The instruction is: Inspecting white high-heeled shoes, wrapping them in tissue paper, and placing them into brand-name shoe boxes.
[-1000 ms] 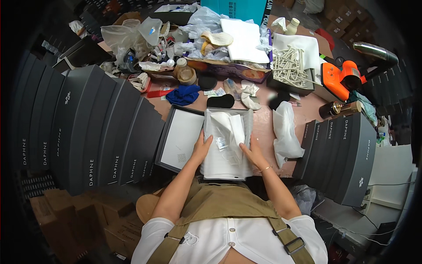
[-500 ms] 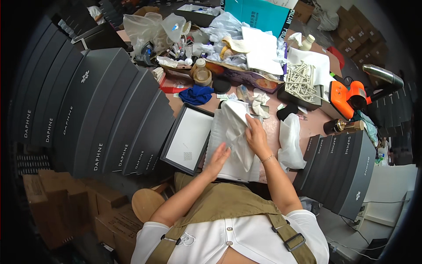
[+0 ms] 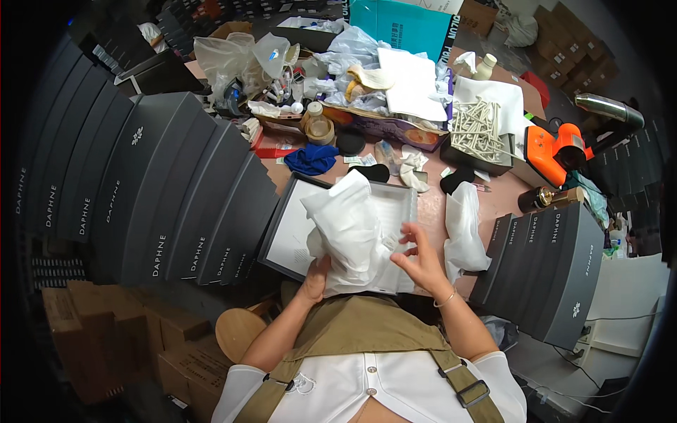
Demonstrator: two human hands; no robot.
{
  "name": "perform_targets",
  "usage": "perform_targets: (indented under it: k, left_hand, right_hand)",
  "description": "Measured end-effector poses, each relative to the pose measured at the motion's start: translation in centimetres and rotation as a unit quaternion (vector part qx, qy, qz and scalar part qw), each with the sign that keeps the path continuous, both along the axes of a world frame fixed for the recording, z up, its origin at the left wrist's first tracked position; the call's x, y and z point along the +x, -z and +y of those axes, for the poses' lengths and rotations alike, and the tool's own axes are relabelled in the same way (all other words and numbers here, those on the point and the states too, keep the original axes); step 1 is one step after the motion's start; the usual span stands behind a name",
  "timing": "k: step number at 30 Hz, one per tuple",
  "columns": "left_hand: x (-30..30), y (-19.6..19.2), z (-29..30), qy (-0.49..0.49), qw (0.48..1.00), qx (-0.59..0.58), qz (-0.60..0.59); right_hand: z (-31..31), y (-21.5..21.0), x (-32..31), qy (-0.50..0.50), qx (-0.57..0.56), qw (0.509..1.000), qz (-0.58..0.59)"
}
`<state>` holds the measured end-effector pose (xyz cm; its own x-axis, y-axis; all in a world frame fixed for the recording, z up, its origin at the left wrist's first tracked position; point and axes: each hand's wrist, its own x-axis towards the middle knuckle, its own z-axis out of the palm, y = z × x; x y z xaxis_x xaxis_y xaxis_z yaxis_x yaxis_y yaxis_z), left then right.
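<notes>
A bundle wrapped in white tissue paper (image 3: 342,225) is held up above the open shoe box; the paper hides what is inside. My left hand (image 3: 315,280) grips the bundle at its lower left side. To the right of it, my right hand (image 3: 423,262) hovers with fingers apart and curved, holding nothing. Under the bundle stands the grey shoe box (image 3: 411,204), lined with white paper. Its dark-rimmed lid (image 3: 288,229), white inside, lies on the left, partly covered by the bundle.
Stacks of dark grey shoe boxes stand at left (image 3: 159,169) and right (image 3: 546,282). Another white wrapped bundle (image 3: 465,229) lies right of my right hand. Farther back are a blue cloth (image 3: 312,159), a bottle (image 3: 319,127), a box of pale sticks (image 3: 479,166) and an orange tool (image 3: 541,151).
The tissue-wrapped bundle has been turned and shifted left, rising above the box. My left hand has moved left and taken hold of it. My right hand has let go and moved down and right.
</notes>
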<state>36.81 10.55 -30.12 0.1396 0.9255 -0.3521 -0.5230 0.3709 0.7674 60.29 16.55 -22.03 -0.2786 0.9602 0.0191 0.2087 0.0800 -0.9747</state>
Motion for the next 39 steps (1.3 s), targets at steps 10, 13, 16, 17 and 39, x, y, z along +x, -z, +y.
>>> perform_targets:
  k: [10, 13, 16, 17, 39]
  left_hand:
    - [-0.8, -0.8, 0.5, -0.049, 0.989, -0.031, -0.134]
    - [-3.7, 0.5, -0.4, 0.036, 0.998, 0.037, -0.042]
    - [-5.7, -1.6, 0.6, 0.207, 0.961, 0.041, 0.178]
    - [-5.0, -2.0, 0.9, 0.234, 0.952, 0.044, 0.192]
    - [-1.7, -6.4, 5.8, 0.010, 0.956, 0.006, 0.294]
  right_hand:
    - [-3.7, 3.6, -2.3, -0.459, 0.070, 0.833, -0.301]
    - [1.0, -0.5, 1.4, -0.228, -0.031, 0.960, -0.162]
    - [4.7, -5.5, 1.7, -0.161, 0.021, 0.985, 0.056]
    - [5.3, -5.3, 1.5, -0.278, -0.060, 0.958, 0.032]
    - [-3.4, 3.0, -0.5, 0.066, -0.068, 0.953, 0.289]
